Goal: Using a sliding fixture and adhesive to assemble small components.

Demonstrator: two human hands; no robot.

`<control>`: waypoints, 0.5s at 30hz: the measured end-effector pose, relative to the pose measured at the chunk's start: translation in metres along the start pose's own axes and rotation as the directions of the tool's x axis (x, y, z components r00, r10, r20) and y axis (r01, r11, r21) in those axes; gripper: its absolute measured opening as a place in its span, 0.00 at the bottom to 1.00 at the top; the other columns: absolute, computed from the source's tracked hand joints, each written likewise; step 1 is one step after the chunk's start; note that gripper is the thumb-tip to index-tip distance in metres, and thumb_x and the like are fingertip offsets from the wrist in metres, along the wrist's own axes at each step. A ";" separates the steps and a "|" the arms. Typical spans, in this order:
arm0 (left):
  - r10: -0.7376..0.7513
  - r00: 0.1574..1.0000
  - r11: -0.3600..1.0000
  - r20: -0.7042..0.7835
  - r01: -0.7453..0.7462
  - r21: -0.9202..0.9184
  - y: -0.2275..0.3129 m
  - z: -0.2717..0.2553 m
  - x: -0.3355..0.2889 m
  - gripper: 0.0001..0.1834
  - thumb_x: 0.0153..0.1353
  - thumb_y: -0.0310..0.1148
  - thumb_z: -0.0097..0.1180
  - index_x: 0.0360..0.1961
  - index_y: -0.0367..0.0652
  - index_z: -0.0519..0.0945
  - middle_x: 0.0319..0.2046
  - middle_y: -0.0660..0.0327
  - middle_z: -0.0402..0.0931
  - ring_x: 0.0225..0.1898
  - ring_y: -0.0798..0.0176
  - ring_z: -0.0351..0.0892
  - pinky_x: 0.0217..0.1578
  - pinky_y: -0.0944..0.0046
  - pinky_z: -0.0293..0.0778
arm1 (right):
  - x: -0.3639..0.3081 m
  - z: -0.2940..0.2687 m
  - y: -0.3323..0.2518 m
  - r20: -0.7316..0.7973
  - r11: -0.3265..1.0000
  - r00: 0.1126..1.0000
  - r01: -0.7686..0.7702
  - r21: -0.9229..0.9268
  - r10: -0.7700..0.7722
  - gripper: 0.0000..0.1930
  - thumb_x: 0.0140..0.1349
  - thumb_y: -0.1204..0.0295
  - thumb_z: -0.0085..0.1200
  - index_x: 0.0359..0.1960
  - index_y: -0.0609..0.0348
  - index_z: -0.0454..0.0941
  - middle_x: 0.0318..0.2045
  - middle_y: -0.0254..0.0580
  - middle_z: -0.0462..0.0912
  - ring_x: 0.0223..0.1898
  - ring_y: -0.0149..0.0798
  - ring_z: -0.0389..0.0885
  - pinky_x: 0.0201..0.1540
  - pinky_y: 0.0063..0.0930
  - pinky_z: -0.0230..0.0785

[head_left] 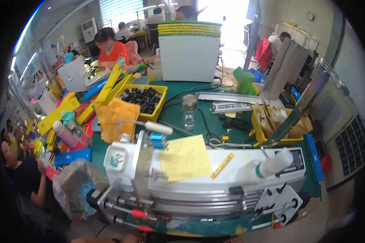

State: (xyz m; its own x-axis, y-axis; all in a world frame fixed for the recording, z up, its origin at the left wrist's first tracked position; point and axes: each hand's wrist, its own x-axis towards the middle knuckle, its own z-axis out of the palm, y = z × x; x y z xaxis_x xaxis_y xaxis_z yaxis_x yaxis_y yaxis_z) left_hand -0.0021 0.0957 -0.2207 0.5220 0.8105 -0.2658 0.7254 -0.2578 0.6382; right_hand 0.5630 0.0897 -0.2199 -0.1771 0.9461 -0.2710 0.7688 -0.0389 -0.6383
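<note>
At the lower edge, below the bench's front edge, part of my left hand (134, 237) shows with a dark band at the wrist. Its fingers are too cut off and blurred to read. A sliver of skin, apparently my right hand (233, 239), shows farther right at the same edge. Nearest to them is a white bench machine (227, 162) with metal rails and red-tipped rods (140, 214) at its front left. On its top lie a yellow paper sheet (186, 158), a small yellow level-like strip (222, 165), a white squeeze bottle (267, 166) and a white dish with teal pieces (117, 158).
Behind the machine stand a yellow bin of black parts (142, 99), a glass jar (189, 111) and a yellow bin with brown paper (296, 135). A plastic bag (77, 186) hangs at the left. A slanted metal post (300, 105) crosses the right side. Other people sit at benches beyond.
</note>
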 end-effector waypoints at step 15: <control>0.117 0.985 0.991 -0.123 -0.123 -0.043 -0.018 0.008 -0.001 0.09 0.59 0.37 0.63 0.32 0.43 0.87 0.34 0.49 0.86 0.40 0.38 0.86 0.45 0.41 0.81 | -0.004 0.027 0.043 -0.226 0.999 0.974 0.025 -0.020 -0.029 0.13 0.68 0.62 0.66 0.36 0.61 0.88 0.35 0.59 0.87 0.41 0.65 0.86 0.48 0.55 0.80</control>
State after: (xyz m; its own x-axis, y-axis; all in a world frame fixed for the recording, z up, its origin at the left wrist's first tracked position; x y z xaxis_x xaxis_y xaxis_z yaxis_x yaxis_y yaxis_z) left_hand -0.0117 0.0956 -0.2377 0.5446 0.8329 -0.0985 0.6353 -0.3330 0.6968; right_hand 0.5804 0.0750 -0.2661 -0.0558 0.9950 -0.0826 0.7762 -0.0088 -0.6305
